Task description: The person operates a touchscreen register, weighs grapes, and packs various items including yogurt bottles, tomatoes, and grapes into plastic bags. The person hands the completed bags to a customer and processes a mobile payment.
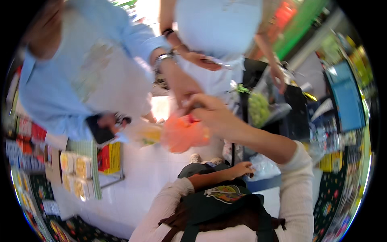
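Note:
My right hand (211, 115) reaches out in front of me, its fingers closed at the top of a pinkish-orange plastic bag (184, 136). Another person's hand (189, 90), with a metal wristwatch above it, meets my fingers there; motion blur hides who bears the weight. What fills the bag cannot be made out. Just left of it is a blurred clear bag with something yellow (149, 134) inside. Close to my body, my left hand (242, 170) is held over the counter's edge with its fingers loosely apart, beside crumpled clear plastic bags (263, 166).
The person at left holds a dark phone (101, 128). A second person holds another phone (217, 63). Green grapes (258, 109) in a clear bag lie on the right-hand counter, near a blue screen (346, 93). Packed food boxes (77, 175) and a yellow crate (113, 157) stand at left.

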Demonstrator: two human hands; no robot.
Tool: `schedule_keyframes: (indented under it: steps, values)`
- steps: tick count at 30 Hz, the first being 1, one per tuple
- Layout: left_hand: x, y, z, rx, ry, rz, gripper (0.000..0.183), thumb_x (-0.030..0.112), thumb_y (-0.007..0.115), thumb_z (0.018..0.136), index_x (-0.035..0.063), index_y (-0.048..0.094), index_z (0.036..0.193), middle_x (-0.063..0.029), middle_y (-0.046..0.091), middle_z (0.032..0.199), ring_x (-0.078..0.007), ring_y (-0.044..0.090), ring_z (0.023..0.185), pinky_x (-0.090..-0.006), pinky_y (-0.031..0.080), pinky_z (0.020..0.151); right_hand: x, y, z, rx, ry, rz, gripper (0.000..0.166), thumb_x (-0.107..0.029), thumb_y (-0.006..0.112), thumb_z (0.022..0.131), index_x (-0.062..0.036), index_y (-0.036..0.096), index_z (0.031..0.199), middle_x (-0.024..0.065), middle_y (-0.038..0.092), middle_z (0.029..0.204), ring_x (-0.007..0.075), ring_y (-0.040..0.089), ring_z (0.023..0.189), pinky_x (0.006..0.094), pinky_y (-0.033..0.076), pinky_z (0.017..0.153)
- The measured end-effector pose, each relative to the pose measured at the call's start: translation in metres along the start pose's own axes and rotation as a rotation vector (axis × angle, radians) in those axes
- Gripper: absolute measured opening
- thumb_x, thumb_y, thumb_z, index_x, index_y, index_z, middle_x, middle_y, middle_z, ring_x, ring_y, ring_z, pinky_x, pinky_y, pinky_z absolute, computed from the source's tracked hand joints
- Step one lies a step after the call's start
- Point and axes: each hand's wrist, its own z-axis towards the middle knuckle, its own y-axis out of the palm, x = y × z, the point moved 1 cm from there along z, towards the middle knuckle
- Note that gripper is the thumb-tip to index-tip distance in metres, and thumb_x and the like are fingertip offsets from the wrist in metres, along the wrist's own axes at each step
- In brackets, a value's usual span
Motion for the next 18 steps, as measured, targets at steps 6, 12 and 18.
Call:
schedule_keyframes:
  steps: [6,12,18]
  values:
    - [0.013,-0.003,-0.009,-0.055,-0.034,0.042,0.026,0.027,0.059,0.086,0.005,0.057,0.1,-0.0044,0.063,0.086,-0.0104,0.055,0.078,-0.0227,0.039,0.068,0.033,0.024,0.035,0.097,-0.011,-0.135,0.019,-0.004,0.051,0.08,-0.0009,0.058,0.098,0.0128,0.062,0.098,0.0206,0.06,0.09,0.0299,0.047,0.077]
    - [0.043,0.016,-0.029,0.16,-0.043,-0.09,0.022,0.02,0.059,0.085,0.0033,0.057,0.099,-0.0083,0.061,0.089,-0.0153,0.056,0.081,-0.0268,0.042,0.074,0.051,0.031,0.062,0.04,-0.015,-0.045,0.022,-0.009,0.054,0.076,-0.002,0.058,0.096,0.0171,0.062,0.093,0.0265,0.061,0.09,0.0344,0.048,0.076]
    - [0.044,0.021,-0.002,-0.112,-0.042,-0.036,0.026,0.017,0.061,0.083,0.0007,0.058,0.103,-0.009,0.06,0.087,-0.0175,0.057,0.083,-0.029,0.043,0.079,0.046,-0.005,0.041,0.135,-0.172,-0.448,0.024,-0.014,0.056,0.075,-0.0021,0.06,0.095,0.0187,0.058,0.104,0.0309,0.058,0.095,0.0386,0.047,0.078]
